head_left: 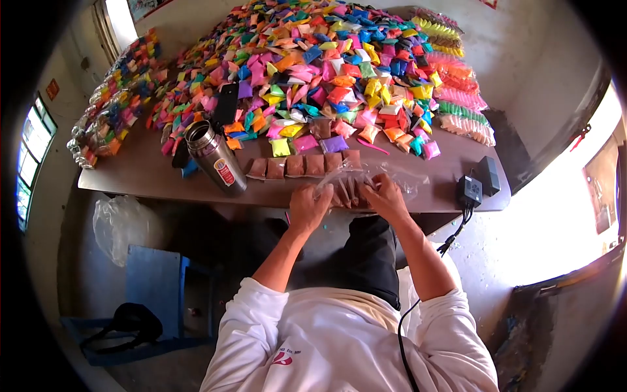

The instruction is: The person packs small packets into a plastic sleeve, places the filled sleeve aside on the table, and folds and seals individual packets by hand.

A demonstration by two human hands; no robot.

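At the table's front edge, my left hand (pixel 309 208) and my right hand (pixel 390 198) are both closed on a clear plastic bag (pixel 413 183), one on each side. Several brown packets (pixel 346 193) stand close together inside it, between my hands. Just beyond the bag, a row of flat brown packets (pixel 295 166) lies on the table, side by side. Their contents I cannot make out. My fingertips are partly hidden by the shiny film.
A large heap of coloured packets (pixel 339 78) covers the back of the table (pixel 150 176). A steel thermos (pixel 219 162) and a black phone (pixel 226 104) stand left. Bagged packets (pixel 460 98) are stacked right, near a black box with cables (pixel 469 191). A blue chair (pixel 153 287) stands lower left.
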